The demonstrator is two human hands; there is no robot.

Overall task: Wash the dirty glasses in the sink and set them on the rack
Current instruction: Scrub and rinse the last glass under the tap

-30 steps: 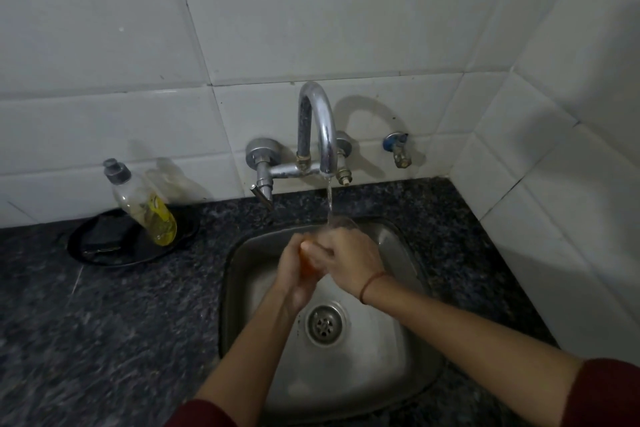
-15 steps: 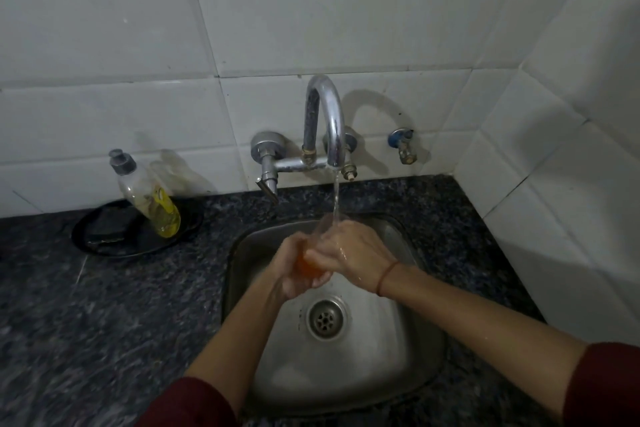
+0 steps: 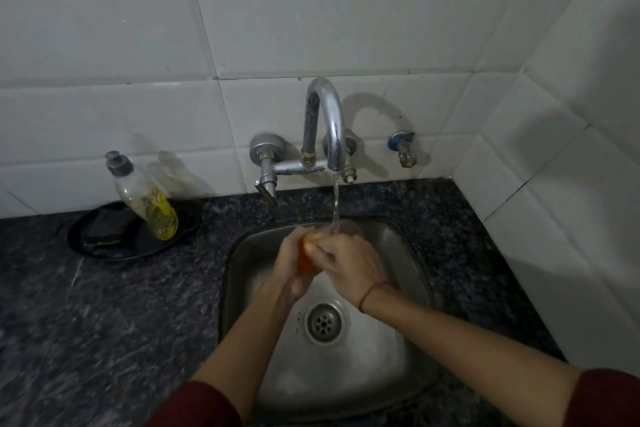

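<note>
Over the steel sink (image 3: 408, 253) both my hands close around a glass (image 3: 346, 228) with an orange tint at its lower part. My left hand (image 3: 292, 263) wraps it from the left, and my right hand (image 3: 349, 265) covers it from the right. Only the clear rim shows beyond my fingers, right under the running stream from the chrome tap (image 3: 325, 121). Most of the glass is hidden by my hands. No rack is in view.
A dish-soap bottle (image 3: 149, 198) with yellow liquid leans in a black dish (image 3: 104, 250) holding a dark scrub pad (image 3: 104, 229), left of the sink on the dark granite counter (image 3: 104, 322). White tiled walls close the back and right. A small valve (image 3: 403, 149) sits right of the tap.
Both hands stay clasped on the glass under the water, shifting slightly as they rub it. The view has tilted a little, so everything sits somewhat lower in frame.
</note>
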